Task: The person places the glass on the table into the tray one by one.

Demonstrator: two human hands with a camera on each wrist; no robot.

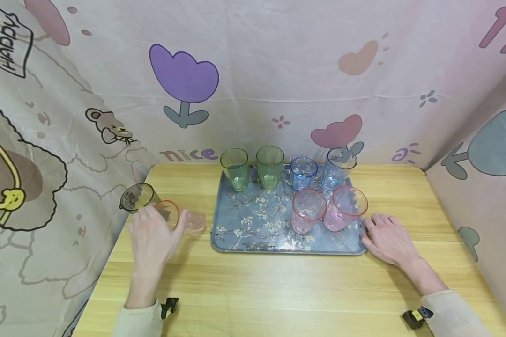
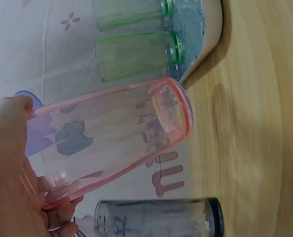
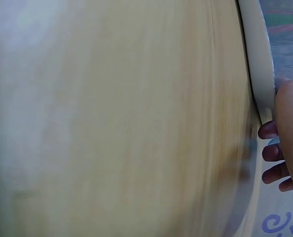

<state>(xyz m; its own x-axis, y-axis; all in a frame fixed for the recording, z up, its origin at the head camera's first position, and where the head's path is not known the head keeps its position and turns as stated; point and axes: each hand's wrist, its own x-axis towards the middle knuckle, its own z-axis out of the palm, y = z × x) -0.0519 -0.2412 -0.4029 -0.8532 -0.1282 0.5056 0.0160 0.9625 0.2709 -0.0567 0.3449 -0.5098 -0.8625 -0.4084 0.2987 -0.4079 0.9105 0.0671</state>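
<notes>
My left hand (image 1: 152, 236) holds a clear pink cup (image 2: 107, 140) by its rim end, thumb on one side and fingers round the other. The cup is tilted, with its base pointing toward the tray. Just behind that hand, a dark grey cup (image 1: 137, 196) stands on the table. On the right, my other hand (image 1: 390, 238) lies by the front right corner of a blue floral tray (image 1: 253, 234), its thumb at the tray's edge. In the right wrist view, its fingers (image 3: 274, 152) are loosely bent beside the tray's rim and hold nothing visible.
Two green cups (image 1: 270, 168) stand at the tray's back left. A short blue cup (image 1: 303, 173) and a taller blue cup (image 1: 338, 168) are at its back right. Two pink cups (image 1: 309, 213) stand in front of them. A printed curtain (image 1: 253, 84) hangs behind the wooden table (image 1: 286, 290).
</notes>
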